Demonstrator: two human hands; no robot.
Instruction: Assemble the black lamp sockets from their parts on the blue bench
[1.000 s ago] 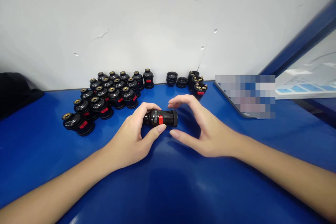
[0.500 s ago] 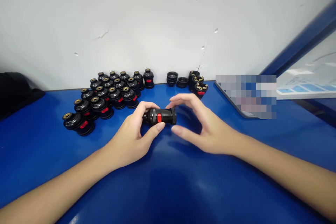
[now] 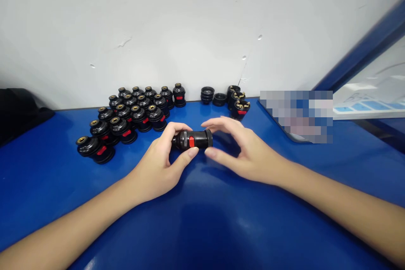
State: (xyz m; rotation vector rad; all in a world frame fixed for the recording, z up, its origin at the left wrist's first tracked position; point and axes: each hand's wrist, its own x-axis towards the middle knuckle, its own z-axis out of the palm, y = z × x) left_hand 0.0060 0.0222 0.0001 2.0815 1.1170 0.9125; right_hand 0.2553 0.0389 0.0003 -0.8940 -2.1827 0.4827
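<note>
A black plastic lamp socket with a red switch tab (image 3: pixel 193 139) is held just above the blue table top (image 3: pixel 205 219), its long axis lying level, left to right. The left hand (image 3: pixel 161 166) is closed on its narrower left end, thumb below and fingers above. The right hand (image 3: pixel 245 152) is curled half open round the wider right end, fingertips at or just beside the rim; firm contact cannot be told. Both hands are equally near. Behind, a cluster of black brass-topped sockets (image 3: pixel 126 114) stands against the white wall (image 3: pixel 190 21)

Glossy black plastic socket (image 3: pixel 193 139) over a smooth, shiny blue tabletop (image 3: pixel 205 228).
</note>
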